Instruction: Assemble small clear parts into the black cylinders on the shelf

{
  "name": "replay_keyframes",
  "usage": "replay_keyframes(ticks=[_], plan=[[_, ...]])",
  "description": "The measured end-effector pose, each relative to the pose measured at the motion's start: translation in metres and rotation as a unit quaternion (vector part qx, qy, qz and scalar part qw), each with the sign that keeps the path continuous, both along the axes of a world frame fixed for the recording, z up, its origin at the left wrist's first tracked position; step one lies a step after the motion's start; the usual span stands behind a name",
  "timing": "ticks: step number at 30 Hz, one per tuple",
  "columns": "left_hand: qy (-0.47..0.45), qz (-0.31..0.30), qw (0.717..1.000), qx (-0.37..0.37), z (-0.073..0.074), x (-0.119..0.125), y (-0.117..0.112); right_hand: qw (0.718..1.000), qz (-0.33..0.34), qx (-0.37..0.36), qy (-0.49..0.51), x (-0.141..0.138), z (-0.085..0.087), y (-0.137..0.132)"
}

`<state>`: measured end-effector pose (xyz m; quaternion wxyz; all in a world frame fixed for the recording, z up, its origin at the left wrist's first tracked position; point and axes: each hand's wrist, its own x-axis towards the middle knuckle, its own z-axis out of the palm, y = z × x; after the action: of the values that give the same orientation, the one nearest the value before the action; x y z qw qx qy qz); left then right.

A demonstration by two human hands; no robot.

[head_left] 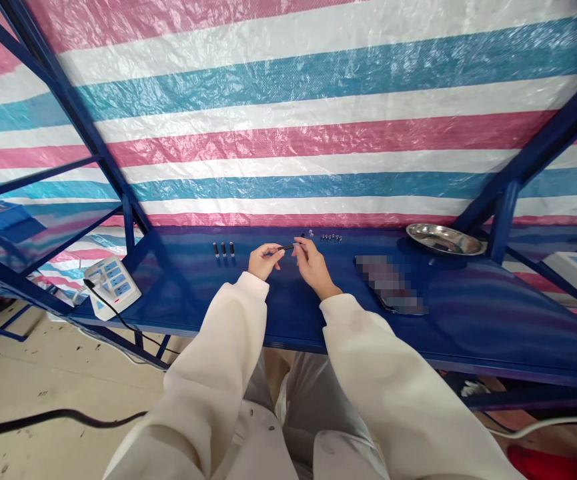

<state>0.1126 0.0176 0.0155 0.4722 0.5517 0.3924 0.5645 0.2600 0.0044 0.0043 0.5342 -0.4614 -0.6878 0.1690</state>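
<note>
Above the blue shelf, my left hand [265,259] pinches one end of a short black tube [287,247]. My right hand [311,261] is closed at the tube's other end, where a small pale piece shows between the fingertips. Left of my hands, several small black cylinders [223,249] with shiny lower ends stand in a row. Just behind my right hand lie a few tiny clear and dark parts [311,233]. A row of small metal pieces [331,238] sits to their right.
A pixelated phone-like slab [391,283] lies right of my hands. Behind it is a shiny metal dish [445,240]. At the left end stands a white power strip [112,287] with a black cable. Blue frame posts [127,223] and a striped plastic sheet [298,140] enclose the shelf.
</note>
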Motion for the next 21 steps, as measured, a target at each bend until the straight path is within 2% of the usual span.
replay_keyframes(ticks=[3, 8, 21], plan=[[0.008, -0.008, 1.000, 0.010, -0.0021, -0.0003, 0.0013, 0.999, -0.030, -0.028, 0.003, -0.0004, 0.0062, -0.0056], [0.025, -0.026, 0.999, 0.022, -0.0055, -0.0007, 0.0021, 0.995, -0.069, -0.056, -0.044, 0.0003, 0.0098, -0.0074], [0.065, -0.082, 0.994, 0.009, -0.0053, 0.0013, -0.0005, 0.996, -0.062, -0.040, -0.054, -0.0029, 0.0092, -0.0074]])
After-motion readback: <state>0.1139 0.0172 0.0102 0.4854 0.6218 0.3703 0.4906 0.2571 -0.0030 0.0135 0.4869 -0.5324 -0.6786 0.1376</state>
